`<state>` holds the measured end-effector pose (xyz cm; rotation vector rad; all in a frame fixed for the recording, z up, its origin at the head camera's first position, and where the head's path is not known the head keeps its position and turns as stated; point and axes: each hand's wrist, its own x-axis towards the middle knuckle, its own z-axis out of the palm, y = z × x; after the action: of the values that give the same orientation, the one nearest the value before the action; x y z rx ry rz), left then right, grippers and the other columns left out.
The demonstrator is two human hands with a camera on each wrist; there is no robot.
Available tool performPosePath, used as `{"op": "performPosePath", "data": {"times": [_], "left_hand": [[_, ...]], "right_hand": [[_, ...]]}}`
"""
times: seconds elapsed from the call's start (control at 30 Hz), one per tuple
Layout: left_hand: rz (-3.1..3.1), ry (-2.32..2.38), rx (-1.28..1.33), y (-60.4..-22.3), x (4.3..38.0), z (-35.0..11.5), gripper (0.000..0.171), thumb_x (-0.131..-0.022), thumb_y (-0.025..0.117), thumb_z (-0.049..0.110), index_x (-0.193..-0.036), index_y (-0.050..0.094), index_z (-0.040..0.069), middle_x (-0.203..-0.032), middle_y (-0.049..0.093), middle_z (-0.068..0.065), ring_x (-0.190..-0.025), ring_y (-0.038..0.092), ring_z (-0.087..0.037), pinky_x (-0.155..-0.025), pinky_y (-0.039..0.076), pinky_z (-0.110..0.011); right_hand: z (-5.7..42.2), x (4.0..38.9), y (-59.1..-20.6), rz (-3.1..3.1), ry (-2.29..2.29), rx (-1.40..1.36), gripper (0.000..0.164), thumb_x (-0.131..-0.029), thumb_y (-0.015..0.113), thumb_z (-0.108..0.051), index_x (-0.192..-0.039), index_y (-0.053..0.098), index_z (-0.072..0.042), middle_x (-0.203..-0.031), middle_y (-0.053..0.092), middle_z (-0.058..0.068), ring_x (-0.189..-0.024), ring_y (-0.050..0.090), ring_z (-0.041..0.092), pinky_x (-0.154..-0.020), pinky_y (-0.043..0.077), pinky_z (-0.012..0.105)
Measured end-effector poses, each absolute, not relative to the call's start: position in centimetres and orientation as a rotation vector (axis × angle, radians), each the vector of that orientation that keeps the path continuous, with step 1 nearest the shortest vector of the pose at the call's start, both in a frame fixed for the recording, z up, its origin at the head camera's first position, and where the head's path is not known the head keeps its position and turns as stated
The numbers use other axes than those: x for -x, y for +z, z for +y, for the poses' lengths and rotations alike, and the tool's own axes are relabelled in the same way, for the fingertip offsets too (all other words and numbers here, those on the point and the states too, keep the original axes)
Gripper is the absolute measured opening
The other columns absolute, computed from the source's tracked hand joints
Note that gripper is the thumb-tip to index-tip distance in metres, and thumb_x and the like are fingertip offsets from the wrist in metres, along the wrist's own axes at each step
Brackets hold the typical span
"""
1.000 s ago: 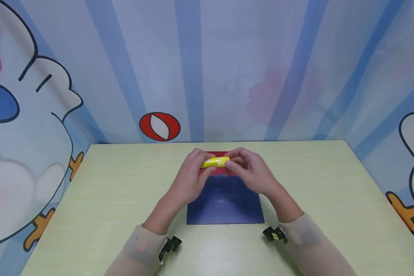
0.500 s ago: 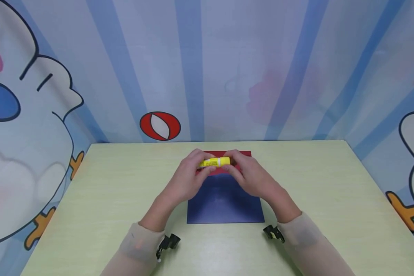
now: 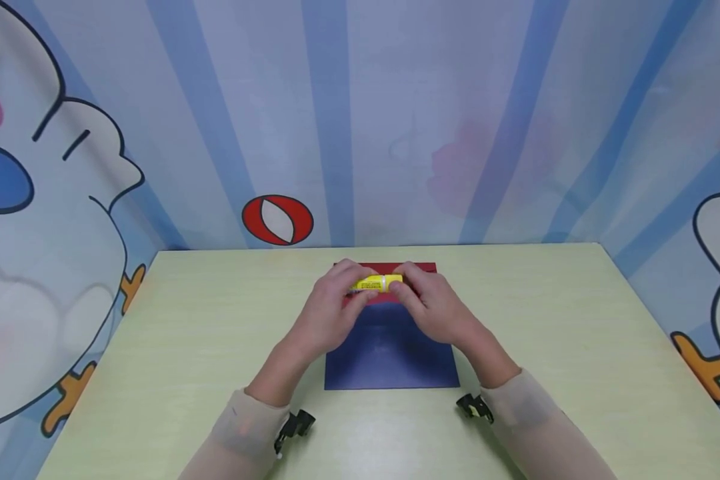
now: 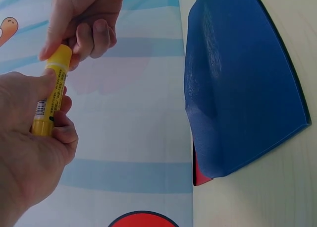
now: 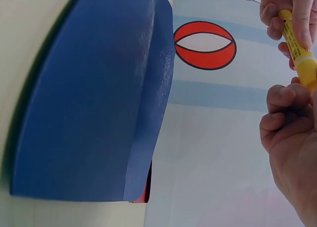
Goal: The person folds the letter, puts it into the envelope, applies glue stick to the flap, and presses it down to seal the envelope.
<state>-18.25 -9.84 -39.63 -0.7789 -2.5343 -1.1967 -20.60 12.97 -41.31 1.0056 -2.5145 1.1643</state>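
Observation:
A yellow glue stick (image 3: 369, 283) is held sideways between both hands, above the far part of a sheet. My left hand (image 3: 329, 310) grips its printed barrel, thumb along the near side and fingers curled behind, as the left wrist view shows. At the other end, my right hand (image 3: 438, 307) pinches the yellow cap (image 4: 60, 56) between thumb and fingers. The cap sits on the barrel, with a pale band where they meet. Below the hands lies a dark blue sheet (image 3: 390, 360); its red part (image 3: 390, 297) shows beyond it at the far side, partly hidden by the hands.
The sheet lies on a pale wooden table (image 3: 216, 360) whose far edge meets a blue striped backdrop (image 3: 390, 133) with cartoon prints. Small black cameras (image 3: 294, 427) are strapped at both wrists. In the wrist views the blue sheet has a raised, bent far edge (image 5: 158, 53).
The glue stick stays between both hands and has shifted very slightly right. My right fingers have closed in further around the cap; the sheet has not moved.

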Motion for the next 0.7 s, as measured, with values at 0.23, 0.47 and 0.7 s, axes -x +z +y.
{"op": "performPosePath", "data": {"times": [0.23,0.47,0.7], "left_hand": [[-2.517,-1.154,0.792,-39.51,18.0,-9.59,0.03,-0.098,0.079,0.015,-0.127,0.072,0.009,-0.119,0.066,-0.003,-0.107,0.061,-0.016,-0.089,0.059,-0.03],[-2.57,-1.15,0.781,-39.29,17.98,-9.82,0.031,-0.099,0.077,0.014,-0.129,0.071,0.008,-0.12,0.065,-0.002,-0.108,0.061,-0.016,-0.09,0.059,-0.029],[-2.646,-1.273,0.753,-39.14,17.97,-10.22,0.028,-0.102,0.074,0.02,-0.129,0.071,0.011,-0.117,0.064,0.001,-0.102,0.062,-0.015,-0.084,0.06,-0.029]], "right_hand": [[12.52,20.27,-41.08,-2.56,1.244,-0.904,0.023,-0.113,0.051,-0.029,-0.101,0.062,-0.012,-0.072,0.049,-0.006,-0.062,0.045,0.014,-0.061,0.042,0.031],[12.64,20.35,-41.0,-2.623,1.192,-0.898,0.027,-0.114,0.047,-0.038,-0.109,0.058,-0.014,-0.079,0.051,-0.004,-0.068,0.048,0.015,-0.064,0.044,0.032],[13.32,20.67,-40.93,-2.566,0.855,-1.041,0.022,-0.107,0.063,-0.031,-0.112,0.055,-0.011,-0.087,0.052,-0.003,-0.072,0.048,0.012,-0.064,0.045,0.033]]}}
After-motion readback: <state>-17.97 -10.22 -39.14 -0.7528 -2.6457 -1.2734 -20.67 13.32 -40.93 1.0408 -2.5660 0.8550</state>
